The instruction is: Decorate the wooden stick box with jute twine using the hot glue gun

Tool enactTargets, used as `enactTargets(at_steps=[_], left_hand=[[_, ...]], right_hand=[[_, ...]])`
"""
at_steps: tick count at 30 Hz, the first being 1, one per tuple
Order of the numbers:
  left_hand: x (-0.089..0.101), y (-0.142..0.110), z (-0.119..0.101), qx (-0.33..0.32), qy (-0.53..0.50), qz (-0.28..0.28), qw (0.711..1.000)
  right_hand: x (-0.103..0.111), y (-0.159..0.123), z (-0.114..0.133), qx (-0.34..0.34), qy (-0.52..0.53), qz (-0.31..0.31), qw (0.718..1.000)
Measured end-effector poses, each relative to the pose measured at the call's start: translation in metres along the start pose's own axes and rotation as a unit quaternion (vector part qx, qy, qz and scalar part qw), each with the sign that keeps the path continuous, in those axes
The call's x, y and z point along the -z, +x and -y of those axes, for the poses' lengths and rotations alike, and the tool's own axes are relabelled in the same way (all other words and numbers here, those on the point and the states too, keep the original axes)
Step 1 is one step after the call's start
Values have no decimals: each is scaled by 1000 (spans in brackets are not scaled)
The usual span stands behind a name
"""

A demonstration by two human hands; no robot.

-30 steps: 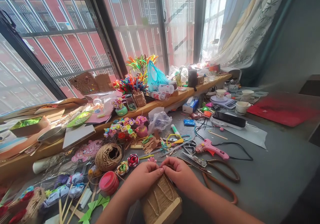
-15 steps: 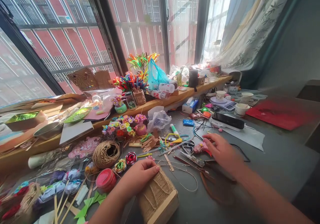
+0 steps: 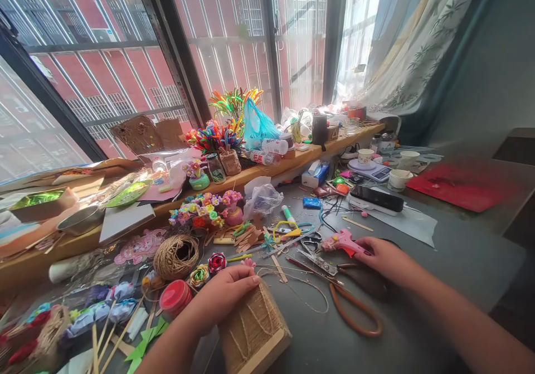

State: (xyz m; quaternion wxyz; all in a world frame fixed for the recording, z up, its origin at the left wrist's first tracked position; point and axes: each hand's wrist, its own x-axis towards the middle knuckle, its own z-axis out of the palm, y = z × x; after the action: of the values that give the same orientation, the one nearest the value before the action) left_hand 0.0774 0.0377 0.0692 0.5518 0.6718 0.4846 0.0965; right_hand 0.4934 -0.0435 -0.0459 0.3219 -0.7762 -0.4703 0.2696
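Note:
My left hand (image 3: 234, 287) is closed over the upper end of a twine-wrapped box (image 3: 253, 324) with a bare wooden strip along its near edge. A pink flower shows beyond my left fingers. On the right, my right hand (image 3: 382, 260) has its fingers round the rear of a pink hot glue gun (image 3: 350, 244) with a red trigger. The gun lies low over the table, its nozzle to the left. Below it are scissors with brown handles (image 3: 359, 318); dark-handled pliers (image 3: 361, 279) lie partly under my right hand. A loose length of twine (image 3: 311, 301) curls beside the box.
A ball of twine (image 3: 175, 256), a red-lidded tub (image 3: 176, 297) and paper roses (image 3: 217, 262) sit left of the box. Wooden sticks (image 3: 100, 340) stand at lower left. A phone (image 3: 378, 198), paper cups (image 3: 400, 179) and a red sheet (image 3: 455, 187) lie at right.
My right hand has moved right and down, from over the glue gun's front to its rear, and has closed on it. My left hand stays on the box. The view has shifted slightly.

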Motion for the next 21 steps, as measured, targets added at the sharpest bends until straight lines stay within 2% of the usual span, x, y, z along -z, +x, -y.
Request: enactTargets(at_steps=[4, 6, 8, 9, 11, 14, 16, 21], left_hand=[[2, -4, 6, 10, -49, 9, 999], [3, -5, 9, 13, -69, 12, 997], [3, -6, 11, 13, -82, 8, 996], [2, -7, 11, 10, -87, 4, 996], [2, -7, 9, -2, -95, -5, 995], [1, -7, 7, -21, -101, -14, 995], [1, -7, 6, -21, -101, -17, 995], [0, -8, 7, -16, -104, -18, 994]], right_hand=[[16, -15, 12, 7, 69, 20, 997], [18, -31, 30, 10, 113, 52, 992], [15, -52, 55, -3, 185, 109, 977], [11, -63, 69, -19, 234, 141, 962], [-1, -83, 96, -1, 311, 175, 934], [-23, -101, 124, 16, 363, 215, 906], [-36, -106, 133, 9, 360, 231, 904], [-57, -105, 139, 22, 294, 236, 926]])
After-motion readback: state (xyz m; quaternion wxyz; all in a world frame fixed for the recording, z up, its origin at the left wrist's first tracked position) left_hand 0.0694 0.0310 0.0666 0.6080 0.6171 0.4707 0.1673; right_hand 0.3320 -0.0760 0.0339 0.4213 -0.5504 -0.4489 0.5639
